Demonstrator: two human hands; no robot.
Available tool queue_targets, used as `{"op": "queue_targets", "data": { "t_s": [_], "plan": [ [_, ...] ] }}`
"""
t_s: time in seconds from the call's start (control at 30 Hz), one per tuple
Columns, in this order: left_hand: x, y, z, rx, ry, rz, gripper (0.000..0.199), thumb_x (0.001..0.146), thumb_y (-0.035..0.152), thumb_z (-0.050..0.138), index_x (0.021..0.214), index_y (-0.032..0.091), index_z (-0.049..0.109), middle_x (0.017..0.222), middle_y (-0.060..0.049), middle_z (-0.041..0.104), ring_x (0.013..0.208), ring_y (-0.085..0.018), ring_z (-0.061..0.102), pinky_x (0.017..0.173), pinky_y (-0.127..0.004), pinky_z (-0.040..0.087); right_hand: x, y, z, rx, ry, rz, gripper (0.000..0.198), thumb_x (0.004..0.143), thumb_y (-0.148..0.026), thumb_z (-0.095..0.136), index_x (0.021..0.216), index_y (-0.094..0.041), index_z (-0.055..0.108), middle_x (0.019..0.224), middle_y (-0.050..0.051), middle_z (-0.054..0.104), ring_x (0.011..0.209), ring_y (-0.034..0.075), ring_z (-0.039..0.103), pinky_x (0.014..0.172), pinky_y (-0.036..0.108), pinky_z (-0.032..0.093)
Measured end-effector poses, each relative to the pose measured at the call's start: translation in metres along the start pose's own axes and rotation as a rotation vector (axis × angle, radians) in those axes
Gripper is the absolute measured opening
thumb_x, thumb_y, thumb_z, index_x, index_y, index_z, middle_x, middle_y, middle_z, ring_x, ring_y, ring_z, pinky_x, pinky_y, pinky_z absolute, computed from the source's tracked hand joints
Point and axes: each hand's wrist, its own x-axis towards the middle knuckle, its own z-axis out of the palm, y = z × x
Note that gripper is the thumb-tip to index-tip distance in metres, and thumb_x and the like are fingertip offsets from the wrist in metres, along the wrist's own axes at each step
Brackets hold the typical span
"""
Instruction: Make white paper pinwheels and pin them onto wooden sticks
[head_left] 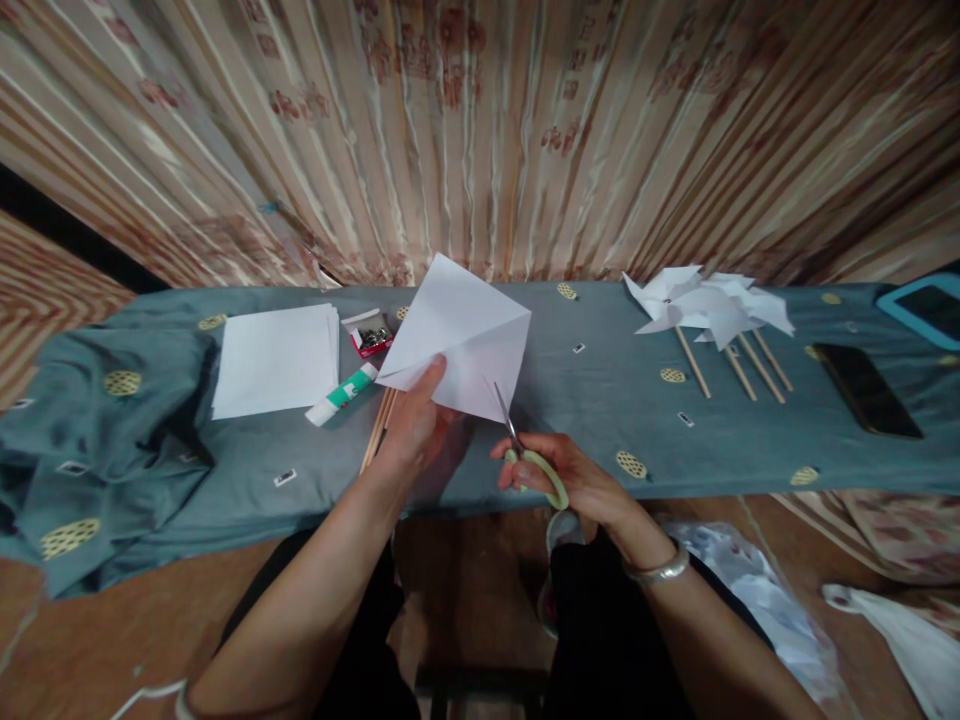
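Left arm (315, 580) reaches forward and inward from lower left, wrist roughly straight. Left hand (424, 425) pinches the square sheet (465, 320) near its near-left edge: thumb flat on top, pointing away from the body, fingers mostly hidden under the paper. Grip narrow, paper-thin. Sheet is held up over the table in front of the person, one corner pointing away, a crease running across between left and right corners.

Right arm (697, 620) comes in from lower right, bracelet (660, 568) at the wrist, hand angled left. Right hand (551, 465) is curled round the green handles of the scissors (547, 478), a closed grip; can't tell exactly which fingers sit in which loop. Blades point away and slightly left, at the sheet's near corner; tips look a little parted, too fine to tell if they bite the paper.

Left of the sheet: wooden sticks (377, 432) partly under the left hand, glue stick (342, 395), small red box (367, 335) of metal bits, paper stack (277, 360). Well right: paper pinwheels (705, 300) on sticks, then phone (866, 390). All on the grey-blue cloth (577, 390).
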Motion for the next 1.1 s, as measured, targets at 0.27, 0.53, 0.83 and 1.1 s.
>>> {"op": "queue_targets", "data": {
  "t_s": [0.27,0.53,0.83,1.1],
  "plan": [
    [0.0026,-0.0008,-0.0028,0.007,-0.021,0.012,0.034,0.087,0.02,0.062,0.121,0.019,0.06,0.109,-0.007,0.073,0.104,-0.021,0.068,0.091,-0.032,0.056,0.0007,-0.0015,-0.0007,0.008,-0.001,-0.014,0.046,0.066,-0.053,0.08,0.091,-0.016,0.069,0.074,0.003,0.069,0.065,0.014,0.063,0.06,0.026,0.05],
    [0.0017,-0.0012,-0.0027,0.009,-0.005,0.013,0.028,0.088,0.017,0.06,0.116,0.017,0.063,0.107,-0.005,0.073,0.1,-0.019,0.069,0.09,-0.029,0.056,0.0014,-0.0007,0.001,-0.009,-0.011,-0.007,0.044,0.069,-0.053,0.078,0.09,-0.016,0.068,0.073,0.003,0.069,0.064,0.014,0.061,0.061,0.026,0.049],
    [-0.0002,0.0015,-0.0016,0.032,0.01,0.01,0.021,0.089,0.018,0.057,0.108,0.016,0.065,0.107,-0.006,0.073,0.101,-0.019,0.068,0.092,-0.03,0.055,0.0017,-0.0006,0.0013,-0.052,0.008,0.019,0.051,0.067,-0.059,0.075,0.091,-0.015,0.067,0.073,0.004,0.068,0.065,0.014,0.059,0.061,0.027,0.047],
    [-0.0017,0.004,0.0004,-0.021,0.013,-0.01,0.021,0.091,0.016,0.054,0.11,0.015,0.064,0.1,-0.005,0.074,0.096,-0.018,0.069,0.093,-0.03,0.054,0.0024,0.0038,0.0009,-0.098,0.006,0.011,0.059,0.066,-0.067,0.073,0.092,-0.014,0.067,0.068,0.0,0.061,0.061,0.011,0.051,0.056,0.025,0.038]
  ]
}}
